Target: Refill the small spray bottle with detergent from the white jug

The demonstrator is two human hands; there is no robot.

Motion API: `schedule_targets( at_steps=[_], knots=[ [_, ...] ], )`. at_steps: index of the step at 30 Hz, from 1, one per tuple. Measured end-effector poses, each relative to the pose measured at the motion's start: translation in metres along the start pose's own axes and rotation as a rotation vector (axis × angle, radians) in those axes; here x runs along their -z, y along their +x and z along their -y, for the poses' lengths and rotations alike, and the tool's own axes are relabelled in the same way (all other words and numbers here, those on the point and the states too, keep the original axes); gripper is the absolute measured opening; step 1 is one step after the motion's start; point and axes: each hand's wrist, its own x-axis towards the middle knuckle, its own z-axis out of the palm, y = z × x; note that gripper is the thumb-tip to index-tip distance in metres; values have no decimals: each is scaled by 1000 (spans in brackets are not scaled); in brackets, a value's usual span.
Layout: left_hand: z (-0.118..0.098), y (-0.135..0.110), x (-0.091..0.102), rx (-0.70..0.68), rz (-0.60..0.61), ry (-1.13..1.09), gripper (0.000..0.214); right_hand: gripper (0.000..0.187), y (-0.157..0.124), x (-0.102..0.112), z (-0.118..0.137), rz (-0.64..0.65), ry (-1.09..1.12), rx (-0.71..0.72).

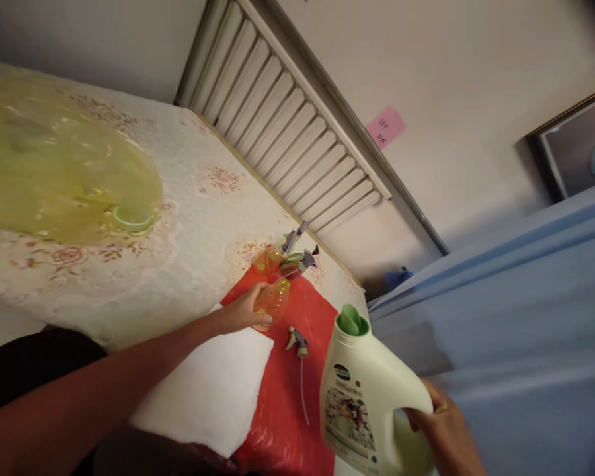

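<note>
From here, my left grip (252, 309) curls round a clear bottle (276, 299); my right grip (449, 426) holds a pale jug (350, 377) by its handle (415, 391).

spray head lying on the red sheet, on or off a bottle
Off: the spray head lies with its tube bare, apart from the bottle in the left hand.

Jug label (350, 416), handwriting (383, 124) on pink note (391, 118): too blurred to read.
</note>
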Motion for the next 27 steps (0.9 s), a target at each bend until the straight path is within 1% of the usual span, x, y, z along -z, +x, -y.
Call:
schedule_targets(
  at_steps=[3, 5, 7, 11, 15, 18, 22, 27],
  knots=[
    [-3, 5, 3, 49, -93, -6, 68, 17, 3, -8, -5, 67, -17, -3],
    [-2, 8, 3, 76, -143, 61, 69, 19, 7, -12, -8, 83, -38, -5],
    [2, 9, 1, 105, -160, 155, 69, 21, 11, -15, -9, 94, -67, -18],
    [12, 9, -3, 93, -122, 295, 72, 22, 18, -20, -6, 113, -100, -28],
    [19, 6, -5, 69, -43, 354, 71, 19, 24, -26, 2, 134, -147, -7],
    [20, 2, -6, 44, -4, 373, 69, 16, 29, -30, 9, 170, -179, 13],
    [18, -4, -9, 10, 15, 386, 68, 16, 34, -34, 16, 209, -227, 34],
    [18, -7, -9, 13, 13, 374, 69, 11, 43, -39, 12, 236, -263, 90]
  ],
)
